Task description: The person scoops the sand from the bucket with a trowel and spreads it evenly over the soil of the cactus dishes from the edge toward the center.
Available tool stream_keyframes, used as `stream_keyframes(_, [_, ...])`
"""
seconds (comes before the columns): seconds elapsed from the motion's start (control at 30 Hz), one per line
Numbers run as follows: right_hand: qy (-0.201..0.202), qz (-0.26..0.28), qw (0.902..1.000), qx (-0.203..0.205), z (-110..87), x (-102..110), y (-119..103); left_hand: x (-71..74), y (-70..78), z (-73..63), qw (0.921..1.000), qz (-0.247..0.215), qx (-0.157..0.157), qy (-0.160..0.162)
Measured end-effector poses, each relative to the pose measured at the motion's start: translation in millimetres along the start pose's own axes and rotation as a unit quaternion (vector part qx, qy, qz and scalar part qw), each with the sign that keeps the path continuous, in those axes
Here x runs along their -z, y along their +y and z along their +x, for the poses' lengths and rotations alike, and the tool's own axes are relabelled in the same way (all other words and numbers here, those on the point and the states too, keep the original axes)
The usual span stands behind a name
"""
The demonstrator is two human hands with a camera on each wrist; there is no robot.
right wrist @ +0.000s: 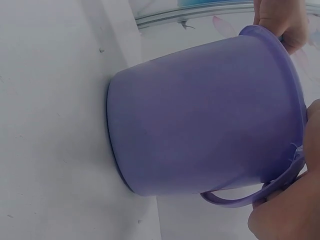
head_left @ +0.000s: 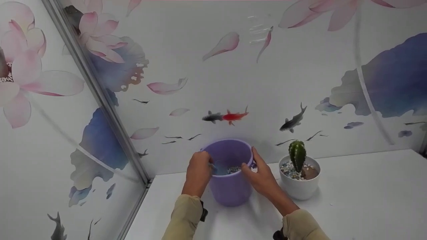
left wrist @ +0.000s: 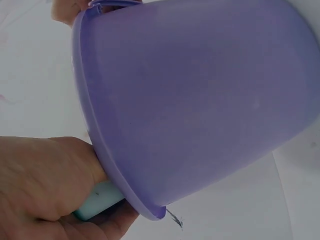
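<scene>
Purple plastic is taking the central place: a bucket [head_left: 230, 191] is standing on the counter [head_left: 367, 186], small stones [head_left: 233, 170] lying inside. Of the hands, the left hand [head_left: 199, 169] is gripping a pale blue-green handle [left wrist: 101, 200] just inside the rim — its far end is hiding from clear view — and the right hand [head_left: 263, 176] is pinching the opposite rim between thumb and fingers. The step in hand is seemingly working that handle among the stones; the next move is probably calling for a steady bucket and a controlled left wrist. Beside it, a white pot [head_left: 300, 188] is holding a cactus [head_left: 297, 155], while painted fish [head_left: 235, 116] are decorating the wall [head_left: 186, 50]
</scene>
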State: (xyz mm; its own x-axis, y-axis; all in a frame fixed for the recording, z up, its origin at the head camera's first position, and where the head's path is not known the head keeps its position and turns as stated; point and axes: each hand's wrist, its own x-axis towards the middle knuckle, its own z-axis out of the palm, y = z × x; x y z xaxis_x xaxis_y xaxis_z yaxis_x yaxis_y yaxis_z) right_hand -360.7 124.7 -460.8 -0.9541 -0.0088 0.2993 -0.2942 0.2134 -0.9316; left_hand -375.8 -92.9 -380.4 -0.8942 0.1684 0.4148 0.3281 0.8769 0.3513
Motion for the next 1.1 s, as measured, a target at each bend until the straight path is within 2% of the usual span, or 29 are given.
stream_keyframes(0.13, [0.009,-0.018,0.9998,0.008,0.1,2,-1,-5.0,3.9,1.6,0.9982,0.031,-0.024,0.045])
stream_keyframes(0.23, [0.011,-0.025,0.9996,0.003,0.3,3,-2,-8.7,7.2,4.1,0.9957,0.062,-0.029,0.062])
stream_keyframes(0.47, [0.004,-0.026,0.9996,-0.008,0.2,5,-3,-12.6,16.8,12.7,0.9924,0.113,0.012,0.046])
stream_keyframes(0.63, [0.006,-0.018,0.9998,-0.011,-0.6,4,-2,-15.0,23.8,16.6,0.985,0.166,0.024,0.04])
stream_keyframes(0.8, [0.004,-0.013,0.9999,-0.01,-1.1,1,-1,-15.1,28.2,16.6,0.9783,0.201,0.047,0.009])
stream_keyframes(0.97, [0.006,-0.012,0.9999,0.002,-1.7,2,-2,-13.9,30.2,16.7,0.9737,0.224,0.039,-0.021])
stream_keyframes(1.1, [0.006,-0.013,0.9999,-0.001,-2.0,2,-1,-10.1,29.6,16.2,0.9807,0.191,0.024,-0.033])
